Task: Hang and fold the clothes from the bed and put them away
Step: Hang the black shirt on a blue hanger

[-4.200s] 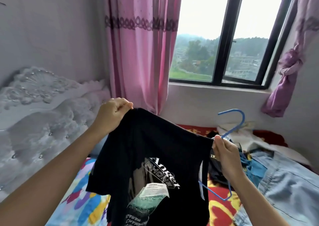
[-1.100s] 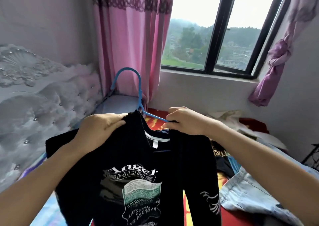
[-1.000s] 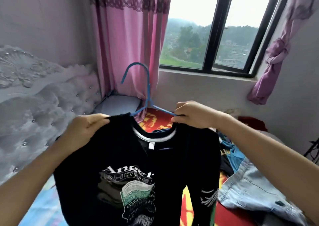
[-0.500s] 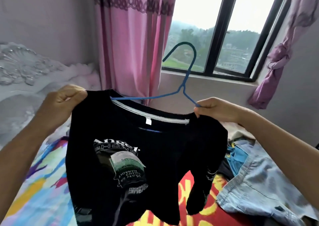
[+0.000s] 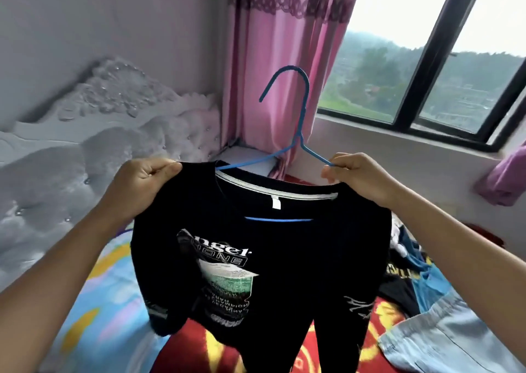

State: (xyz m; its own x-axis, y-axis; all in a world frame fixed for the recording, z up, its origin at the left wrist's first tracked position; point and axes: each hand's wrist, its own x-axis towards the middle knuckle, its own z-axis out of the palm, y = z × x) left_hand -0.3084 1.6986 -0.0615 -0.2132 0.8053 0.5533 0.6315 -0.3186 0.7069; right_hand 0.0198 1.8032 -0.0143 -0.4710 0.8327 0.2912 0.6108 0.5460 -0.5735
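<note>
The bed (image 5: pixel 85 301) fills the lower frame. Above it I hold the shirt (image 5: pixel 270 259) up in the air, print toward me, its hem dangling over the sheet. It is soft, light cloth that will sag and slide wherever nothing bears it, so I judge the shoulders the places to hold, not the collar. The hanger (image 5: pixel 305 111) is thin blue wire with its hook upright and its bar showing through the neck opening. It looks stiff enough for this load but slick, so a shoulder could slip off. My left hand (image 5: pixel 139 182) is clenched on a pinch of the shirt's shoulder. My right hand (image 5: pixel 361 176) pinches the hanger's arm at the other shoulder — whether cloth is caught under those fingers too, I cannot tell.

The headboard (image 5: pixel 85 145) stands to the left. The curtain (image 5: pixel 270 45) hangs straight ahead behind the hook, which could snag on it. On the bed to the right lie jeans (image 5: pixel 455 330) and a heap (image 5: pixel 407 273) of clothes — near the sleeve, not in the way.
</note>
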